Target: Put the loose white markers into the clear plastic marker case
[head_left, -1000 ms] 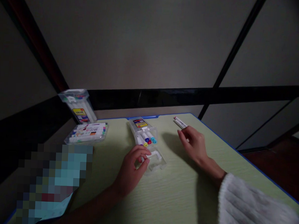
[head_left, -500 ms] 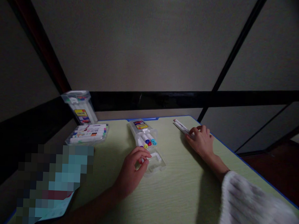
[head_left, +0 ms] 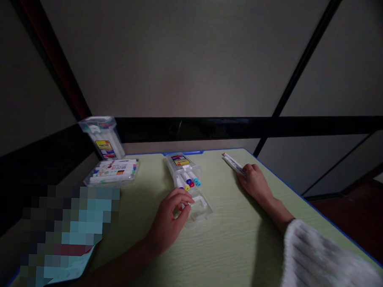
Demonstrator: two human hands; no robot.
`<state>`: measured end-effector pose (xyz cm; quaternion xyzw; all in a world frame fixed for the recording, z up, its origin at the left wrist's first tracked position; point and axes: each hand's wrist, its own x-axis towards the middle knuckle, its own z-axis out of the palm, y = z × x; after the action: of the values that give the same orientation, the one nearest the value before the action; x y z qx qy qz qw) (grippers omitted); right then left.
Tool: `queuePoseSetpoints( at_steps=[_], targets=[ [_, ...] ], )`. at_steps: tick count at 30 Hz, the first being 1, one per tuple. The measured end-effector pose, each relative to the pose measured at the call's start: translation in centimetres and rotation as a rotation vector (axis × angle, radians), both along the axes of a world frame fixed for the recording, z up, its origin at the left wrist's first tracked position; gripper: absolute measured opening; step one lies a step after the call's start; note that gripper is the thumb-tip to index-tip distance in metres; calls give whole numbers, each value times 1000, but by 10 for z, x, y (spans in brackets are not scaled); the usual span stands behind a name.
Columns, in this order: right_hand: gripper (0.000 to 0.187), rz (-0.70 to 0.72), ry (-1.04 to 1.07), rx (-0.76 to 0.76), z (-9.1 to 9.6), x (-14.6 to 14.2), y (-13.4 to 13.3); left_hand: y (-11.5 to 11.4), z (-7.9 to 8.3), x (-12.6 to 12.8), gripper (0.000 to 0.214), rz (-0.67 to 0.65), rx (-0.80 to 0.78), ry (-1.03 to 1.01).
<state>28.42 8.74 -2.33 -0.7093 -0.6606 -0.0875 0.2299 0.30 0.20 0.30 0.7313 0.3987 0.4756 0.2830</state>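
Observation:
A clear plastic marker case lies in the middle of the table, its open end towards me. Several white markers with coloured ends show in its mouth. The hinged clear lid is folded down onto the table. My left hand is closed at the lid's left edge, thumb and fingers pinching it. Over on the right, my right hand is closed around the near ends of white markers. These lie close together on the table, one with a red end pointing away. The fingertips there are partly hidden.
At the back left stands another clear marker case. A flat clear box of markers lies before it. A blurred-out, light-blue screen or panel is at the lower left. A panelled wall rises behind the table.
The fingers of my right hand have drawn in closer around the near ends of the white markers. My left hand and the marker case have stayed in place.

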Motion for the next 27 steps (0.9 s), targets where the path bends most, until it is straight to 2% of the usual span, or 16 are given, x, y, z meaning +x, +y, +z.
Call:
queuePoseSetpoints(
  at_steps=[14, 27],
  targets=[
    [5, 136, 38, -7, 5, -10, -2, 2, -2, 0, 17, -10, 8, 6],
    [6, 174, 29, -32, 3, -15, -2, 1, -2, 0, 15, -10, 5, -1]
  ],
)
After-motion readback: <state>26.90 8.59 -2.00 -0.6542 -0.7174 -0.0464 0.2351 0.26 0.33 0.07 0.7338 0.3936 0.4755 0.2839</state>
